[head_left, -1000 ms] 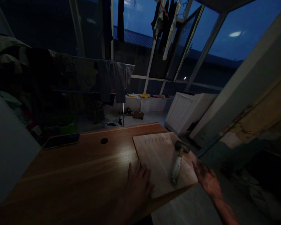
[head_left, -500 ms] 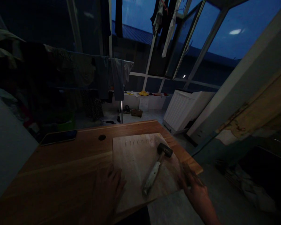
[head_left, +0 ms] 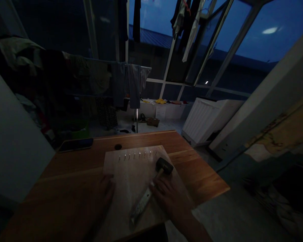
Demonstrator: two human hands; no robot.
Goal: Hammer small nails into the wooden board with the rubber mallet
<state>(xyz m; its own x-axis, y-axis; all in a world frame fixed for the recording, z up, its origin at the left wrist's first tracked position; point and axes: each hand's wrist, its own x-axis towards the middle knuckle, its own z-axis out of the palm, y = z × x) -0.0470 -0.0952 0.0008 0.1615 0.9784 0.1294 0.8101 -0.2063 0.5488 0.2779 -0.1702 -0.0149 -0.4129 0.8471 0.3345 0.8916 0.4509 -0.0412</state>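
Observation:
A square wooden board (head_left: 123, 181) lies on the table, with a row of several thin nails (head_left: 134, 155) standing along its far side. Across its right half lies a hammer (head_left: 141, 203), its dark head pointing away from me and its pale, worn handle slanting back to the left. My right hand (head_left: 168, 196) is over the board with its fingers closed on the handle just below the head. At the board's left edge rests my left hand (head_left: 106, 192), fingers loosely apart and touching the edge; deep shadow hides part of it.
The wooden table (head_left: 65, 181) has a round hole (head_left: 118, 147) and a phone (head_left: 75, 144) at its far left. Beyond are a drying rack with clothes (head_left: 133, 84), a white ribbed cabinet-like unit (head_left: 200, 119) and windows. The room is dim.
The board, with the hammer on it, has shifted left and turned slightly. My right hand has left the board's right edge and come onto the hammer handle. My left hand stays at the left edge.

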